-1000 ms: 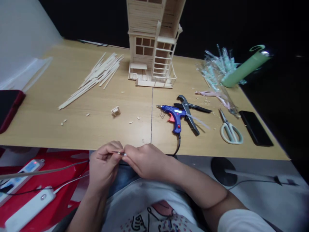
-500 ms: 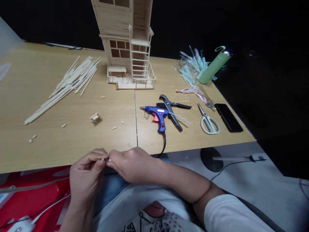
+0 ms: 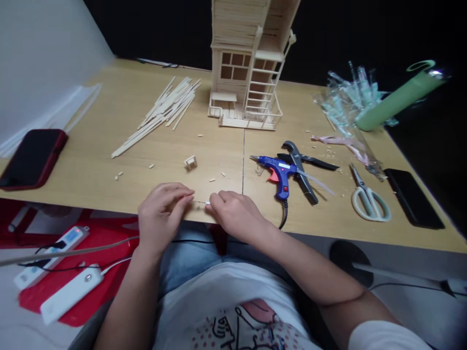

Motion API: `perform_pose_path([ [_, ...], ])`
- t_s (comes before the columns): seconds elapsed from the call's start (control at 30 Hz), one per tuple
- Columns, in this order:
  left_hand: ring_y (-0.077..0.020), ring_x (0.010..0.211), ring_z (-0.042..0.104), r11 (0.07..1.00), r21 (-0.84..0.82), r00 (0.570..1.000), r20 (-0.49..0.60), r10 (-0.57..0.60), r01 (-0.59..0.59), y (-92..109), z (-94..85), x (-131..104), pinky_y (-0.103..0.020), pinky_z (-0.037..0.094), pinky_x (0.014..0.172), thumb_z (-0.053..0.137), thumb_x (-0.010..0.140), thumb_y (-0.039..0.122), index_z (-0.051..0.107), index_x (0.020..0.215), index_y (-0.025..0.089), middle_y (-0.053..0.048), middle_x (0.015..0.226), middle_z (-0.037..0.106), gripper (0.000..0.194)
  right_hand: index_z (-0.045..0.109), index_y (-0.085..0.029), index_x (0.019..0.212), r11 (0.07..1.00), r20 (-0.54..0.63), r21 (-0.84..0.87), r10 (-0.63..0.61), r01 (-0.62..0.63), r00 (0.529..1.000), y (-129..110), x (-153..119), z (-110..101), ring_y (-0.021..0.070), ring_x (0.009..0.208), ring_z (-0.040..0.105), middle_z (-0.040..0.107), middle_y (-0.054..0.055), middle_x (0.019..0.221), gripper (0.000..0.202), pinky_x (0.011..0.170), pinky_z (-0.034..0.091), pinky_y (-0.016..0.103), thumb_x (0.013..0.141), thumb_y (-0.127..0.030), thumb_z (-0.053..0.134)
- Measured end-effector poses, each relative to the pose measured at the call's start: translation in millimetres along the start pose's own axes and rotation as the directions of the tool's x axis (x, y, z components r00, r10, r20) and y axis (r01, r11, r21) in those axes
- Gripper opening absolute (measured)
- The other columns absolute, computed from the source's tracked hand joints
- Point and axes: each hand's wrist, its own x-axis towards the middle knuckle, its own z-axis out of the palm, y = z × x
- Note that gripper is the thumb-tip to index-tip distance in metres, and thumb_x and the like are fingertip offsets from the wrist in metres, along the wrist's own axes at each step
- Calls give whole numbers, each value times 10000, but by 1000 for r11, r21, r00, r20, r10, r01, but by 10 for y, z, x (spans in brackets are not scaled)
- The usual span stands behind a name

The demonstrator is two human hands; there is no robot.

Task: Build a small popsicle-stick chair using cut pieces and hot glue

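Note:
Near the table's front edge, my left hand (image 3: 164,214) has its thumb and fingers pinched together; whatever lies between the tips is too small to make out. Just to its right, my right hand (image 3: 237,211) is closed around a small white-tipped item (image 3: 207,203), with a thin dark tip pointing at my left fingers. A tiny wooden piece (image 3: 190,163) built from sticks stands on the table beyond my hands. The blue glue gun (image 3: 278,170) lies to the right of my right hand, its nozzle pointing left.
Behind stands a wooden stick house (image 3: 237,73), with loose sticks (image 3: 164,112) to its left. Black-handled cutters (image 3: 306,182), scissors (image 3: 368,199), a black phone (image 3: 416,199), plastic wrappers (image 3: 346,102) and a green bottle (image 3: 397,99) lie right. Another phone (image 3: 32,158) is left.
The view has shifted left, so a phone at the left now shows. My hands have moved forward over the table edge, and the gap between their fingertips has widened.

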Motion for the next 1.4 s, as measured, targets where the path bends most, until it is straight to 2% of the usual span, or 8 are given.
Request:
perform_pose_path([
  [0.13, -217, 917, 702, 999, 23, 995, 101, 23, -25, -54, -65, 28, -362, 511, 862, 643, 926, 232, 785, 937, 246, -41, 925, 777, 143, 634, -145, 1030, 997, -8, -76, -18, 17, 1000, -6, 24, 32, 261, 921, 637, 699, 139, 959, 319, 658, 422, 324, 1098, -357, 407],
  [0.27, -216, 860, 694, 999, 13, 986, 163, 35, -38, -112, -127, -32, -367, 498, 817, 668, 908, 245, 777, 924, 247, -39, 884, 776, 110, 658, -120, 1006, 994, 6, -106, -26, 26, 1000, 0, 73, -15, 285, 970, 606, 691, 172, 953, 350, 663, 426, 333, 1091, -367, 426],
  [0.43, -208, 802, 682, 999, 24, 991, 131, 21, -24, -153, -115, -122, -356, 491, 785, 706, 878, 244, 755, 865, 238, -27, 825, 765, 51, 666, -121, 1000, 988, 29, -117, -95, 98, 995, 8, 140, -29, 301, 954, 595, 679, 160, 930, 331, 717, 421, 367, 1086, -347, 440],
  [0.57, -225, 818, 670, 991, 124, 986, 164, 35, -56, -178, -71, -143, -365, 449, 781, 676, 906, 253, 706, 856, 229, -33, 820, 747, 63, 638, -151, 1072, 985, -28, -77, -154, 151, 988, 37, 147, 48, 255, 876, 567, 647, 106, 947, 230, 743, 392, 353, 1073, -320, 483],
  [0.67, -231, 815, 655, 976, 186, 978, 196, 77, -114, -190, -33, -146, -369, 425, 770, 643, 934, 252, 669, 869, 217, -47, 833, 738, 78, 632, -147, 1043, 979, -74, -89, -191, 184, 979, 67, 119, 100, 251, 872, 526, 622, 101, 937, 225, 763, 373, 355, 1078, -266, 444],
  [0.77, -232, 815, 642, 961, 216, 970, 210, 125, -170, -188, 2, -150, -373, 413, 766, 637, 941, 238, 650, 887, 209, -53, 844, 732, 63, 636, -155, 1036, 977, -124, -86, -203, 193, 971, 98, 82, 132, 251, 872, 490, 604, 98, 931, 229, 774, 364, 351, 1072, -216, 418],
  [1.0, -226, 827, 639, 940, 279, 965, 222, 138, -199, -121, 51, -128, -376, 415, 783, 643, 945, 221, 641, 897, 212, -40, 848, 729, 49, 634, -177, 952, 972, -218, -34, -235, 233, 947, 176, 47, 182, 234, 806, 453, 602, 76, 888, 226, 725, 351, 328, 1043, -151, 429],
  [1.4, -224, 811, 620, 934, 281, 964, 207, 164, -219, -101, 127, -94, -375, 413, 764, 656, 939, 225, 637, 893, 205, -41, 833, 722, 54, 612, -169, 944, 972, -212, 32, -221, 233, 952, 241, 35, 174, 223, 811, 470, 613, 69, 885, 183, 729, 357, 321, 1042, -158, 457],
])
